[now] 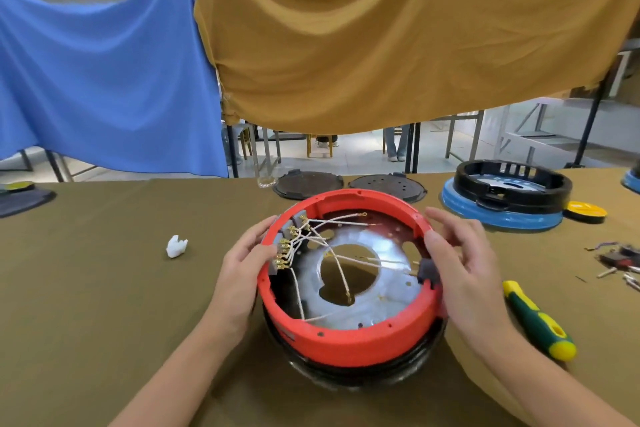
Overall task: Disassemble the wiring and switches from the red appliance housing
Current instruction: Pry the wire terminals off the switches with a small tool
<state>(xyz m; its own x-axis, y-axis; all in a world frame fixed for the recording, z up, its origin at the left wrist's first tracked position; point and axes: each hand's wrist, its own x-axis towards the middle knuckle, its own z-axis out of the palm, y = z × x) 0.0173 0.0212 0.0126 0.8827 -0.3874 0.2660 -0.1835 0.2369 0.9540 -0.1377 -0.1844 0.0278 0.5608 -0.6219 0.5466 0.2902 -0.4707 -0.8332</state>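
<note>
The red appliance housing [349,340] sits bottom-up on the olive table in front of me, tilted toward me. Inside it lies a silver metal plate [388,302] with a central hole. White braided wires [311,236] fan from grey switches [287,243] with brass terminals on the inner left wall. A dark grey connector block [427,270] sits on the inner right wall. My left hand [246,263] rests against the left outer rim, fingertips beside the switches. My right hand [460,253] holds the right rim, thumb pressed on its edge, fingers spread.
A green and yellow screwdriver [536,322] lies to the right of the housing. Loose small parts [620,260] are at the far right. A blue and black housing [505,198], a yellow disc [585,211] and two black lids [346,185] stand behind. A white scrap [176,246] lies left.
</note>
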